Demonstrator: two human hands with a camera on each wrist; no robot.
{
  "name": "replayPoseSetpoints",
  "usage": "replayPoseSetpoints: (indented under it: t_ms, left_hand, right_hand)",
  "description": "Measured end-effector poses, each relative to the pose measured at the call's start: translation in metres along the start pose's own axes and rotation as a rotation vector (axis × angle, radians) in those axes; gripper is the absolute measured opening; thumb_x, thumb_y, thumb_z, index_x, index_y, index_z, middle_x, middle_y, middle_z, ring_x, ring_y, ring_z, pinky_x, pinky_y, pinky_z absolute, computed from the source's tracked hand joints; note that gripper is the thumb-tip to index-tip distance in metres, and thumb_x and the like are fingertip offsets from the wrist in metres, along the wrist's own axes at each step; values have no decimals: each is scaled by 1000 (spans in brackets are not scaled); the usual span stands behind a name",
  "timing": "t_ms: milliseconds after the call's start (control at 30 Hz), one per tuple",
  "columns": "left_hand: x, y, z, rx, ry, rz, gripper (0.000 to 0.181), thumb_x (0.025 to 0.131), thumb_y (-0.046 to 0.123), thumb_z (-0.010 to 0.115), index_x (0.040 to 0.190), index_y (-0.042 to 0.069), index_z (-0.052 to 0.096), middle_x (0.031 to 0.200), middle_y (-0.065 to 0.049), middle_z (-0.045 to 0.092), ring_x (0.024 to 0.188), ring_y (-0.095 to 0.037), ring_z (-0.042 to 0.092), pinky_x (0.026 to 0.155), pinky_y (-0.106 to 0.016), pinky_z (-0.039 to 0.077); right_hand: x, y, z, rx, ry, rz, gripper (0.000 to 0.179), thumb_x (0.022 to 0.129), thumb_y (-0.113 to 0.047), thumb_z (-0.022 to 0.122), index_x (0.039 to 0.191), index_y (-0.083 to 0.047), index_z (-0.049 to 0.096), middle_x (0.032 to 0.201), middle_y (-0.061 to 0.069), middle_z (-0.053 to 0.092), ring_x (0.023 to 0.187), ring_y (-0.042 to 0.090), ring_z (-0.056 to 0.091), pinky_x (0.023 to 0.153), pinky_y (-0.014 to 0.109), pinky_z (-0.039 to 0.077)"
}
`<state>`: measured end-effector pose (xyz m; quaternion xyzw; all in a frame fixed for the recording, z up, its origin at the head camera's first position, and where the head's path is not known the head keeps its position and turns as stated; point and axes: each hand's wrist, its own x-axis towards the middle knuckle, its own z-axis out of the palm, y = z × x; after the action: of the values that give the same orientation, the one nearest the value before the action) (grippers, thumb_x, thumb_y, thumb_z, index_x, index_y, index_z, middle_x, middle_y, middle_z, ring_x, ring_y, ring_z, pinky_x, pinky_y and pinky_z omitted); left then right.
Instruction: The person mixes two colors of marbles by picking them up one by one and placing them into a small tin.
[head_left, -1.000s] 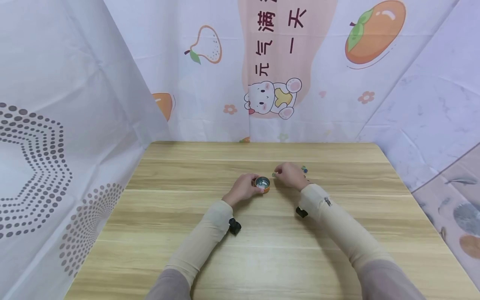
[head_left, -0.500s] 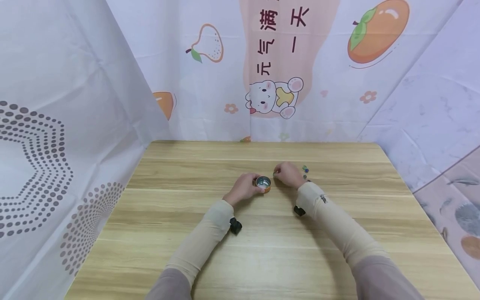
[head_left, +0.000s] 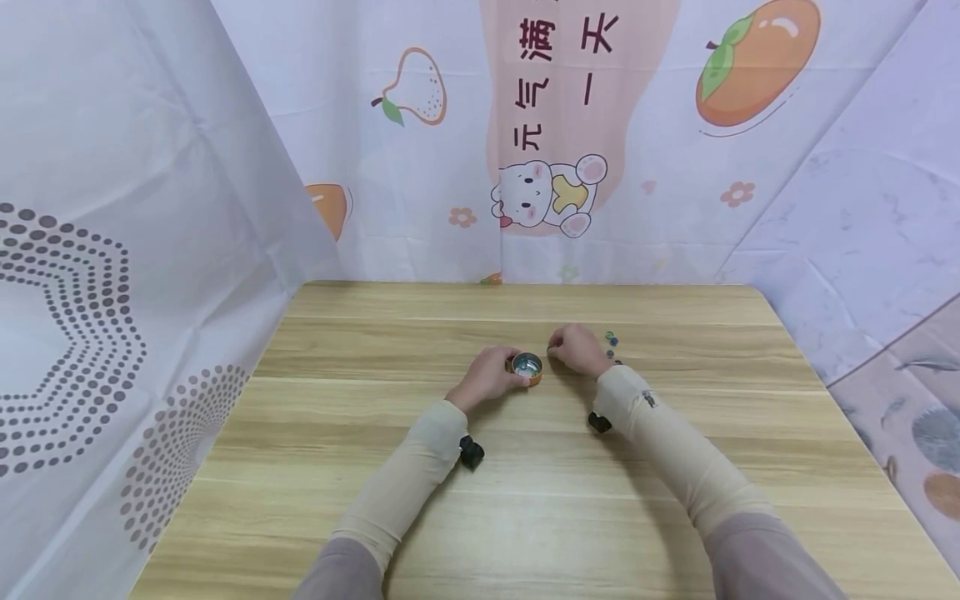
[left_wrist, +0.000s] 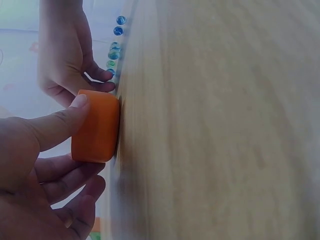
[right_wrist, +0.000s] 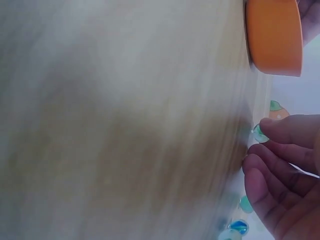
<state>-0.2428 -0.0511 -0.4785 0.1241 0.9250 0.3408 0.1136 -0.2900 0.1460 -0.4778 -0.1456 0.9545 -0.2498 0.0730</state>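
My left hand (head_left: 489, 375) holds a small round orange tin (head_left: 528, 379) upright on the wooden table, thumb on one side and fingers on the other. Shiny glassy pieces show inside the tin in the head view. The orange side wall of the tin (left_wrist: 100, 130) fills the middle of the left wrist view. Just right of it, my right hand (head_left: 576, 350) is low over the table. Its thumb and forefinger pinch a clear green marble (right_wrist: 260, 133) in the right wrist view; the other fingers are curled beside it.
Several glass marbles lie right of my right hand, among them a blue marble (head_left: 613, 342) and a green marble (head_left: 609, 335). A blue swirled marble (right_wrist: 239, 227) is near that hand's fingers. A printed curtain (head_left: 420, 192) hangs behind the table (head_left: 480, 517).
The right hand's fingertips have come down around the green marble, and the forearm has shifted slightly left. More of the marbles beside that wrist show now. Left hand and tin stay in place.
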Motion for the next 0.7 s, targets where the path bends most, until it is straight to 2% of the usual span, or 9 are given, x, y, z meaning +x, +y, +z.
replayPoseSetpoints:
  t_ms: [267, 500, 700]
  left_hand:
    - [0, 0, -1, 4, -1, 8, 52, 81, 29, 80, 127, 11, 64, 121, -5, 67, 110, -19, 59, 96, -36, 47]
    - [0, 0, -1, 16, 2, 22, 52, 82, 29, 79, 127, 10, 63, 123, -6, 67, 116, -22, 59, 100, -38, 45]
    - [0, 1, -1, 1, -1, 11, 50, 81, 28, 80, 125, 11, 64, 117, -4, 68, 106, -19, 59, 94, -36, 47]
  right_hand:
    - [-5, -1, -5, 37, -5, 21, 17, 90, -13, 66, 101, -1, 72, 103, 16, 72, 96, 29, 65, 88, 43, 52]
    - [-10, -2, -9, 111, -7, 41, 19, 93, -15, 64, 104, -2, 72, 102, 15, 72, 90, 25, 65, 80, 38, 54]
    - [-15, -6, -10, 127, 38, 18, 18, 92, -14, 65, 103, -2, 73, 101, 15, 73, 91, 26, 66, 82, 40, 54]
